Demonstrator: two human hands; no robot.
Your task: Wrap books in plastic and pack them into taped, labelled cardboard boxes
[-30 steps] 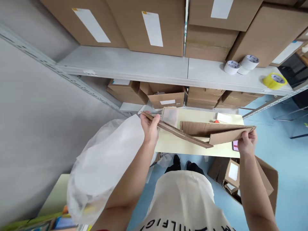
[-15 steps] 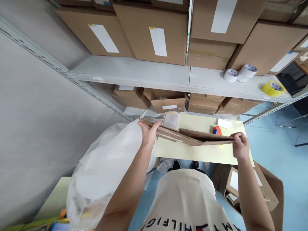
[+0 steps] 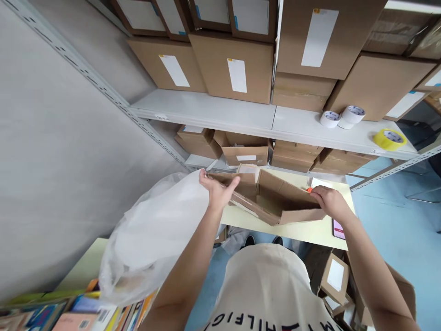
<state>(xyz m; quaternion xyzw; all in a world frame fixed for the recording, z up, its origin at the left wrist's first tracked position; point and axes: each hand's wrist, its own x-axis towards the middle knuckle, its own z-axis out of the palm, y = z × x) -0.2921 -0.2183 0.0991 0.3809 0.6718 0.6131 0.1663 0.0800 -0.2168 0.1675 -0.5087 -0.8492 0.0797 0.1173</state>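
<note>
Above a pale yellow table (image 3: 306, 229) I hold a brown cardboard box (image 3: 275, 200), unfolded so its inside shows. My left hand (image 3: 217, 189) grips its left end, thumb over the edge. My right hand (image 3: 327, 200) is closed on the right wall of the box. Something orange (image 3: 309, 189) peeks out just beyond my right hand. A clear packet (image 3: 248, 168) lies on the table behind the box.
A big translucent plastic bag (image 3: 155, 234) bulges at my left. Grey shelves (image 3: 275, 120) ahead carry labelled cartons, two white tape rolls (image 3: 341, 116) and a yellow tape roll (image 3: 389, 137). A phone (image 3: 338, 228) lies on the table's right edge. Open cartons (image 3: 336, 276) stand on the floor, books (image 3: 69, 312) at lower left.
The flat folded cardboard has been spread open into a box shape and lowered toward the table. My right hand moved left and up along it. The view tilted upward.
</note>
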